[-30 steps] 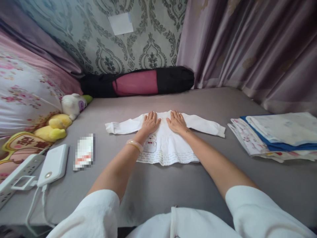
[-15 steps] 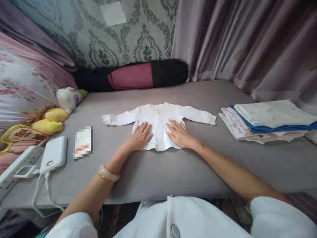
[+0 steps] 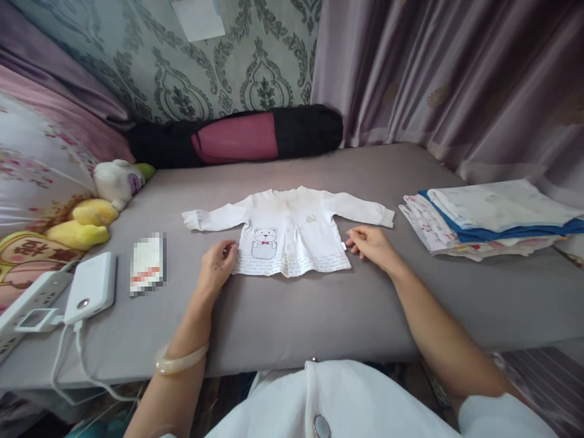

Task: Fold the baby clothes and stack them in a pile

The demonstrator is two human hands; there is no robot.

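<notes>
A white long-sleeved baby shirt (image 3: 292, 234) lies flat, front side up, sleeves spread out to both sides. A bear with a red bow is printed low on its left half, and lines of small print run along the hem. At the shirt's left side edge, my left hand (image 3: 219, 263) is closed, fingers curled inward against the cloth. My right hand (image 3: 371, 244) is at the opposite side edge by a small white tag, its thumb and fingers bent together there. How much cloth each hand pinches is partly hidden.
Folded clothes (image 3: 497, 213) are stacked at the right. To the left are a pixelated item (image 3: 147, 264), a white power bank (image 3: 91, 288) with cables, a power strip (image 3: 34, 304) and plush toys (image 3: 82, 222). A long black and maroon bag (image 3: 237, 139) lies along the wall.
Both hands have come off the shirt's front, where they lay flat, and moved outward to its side edges with fingers curled. The bear print is now uncovered.
</notes>
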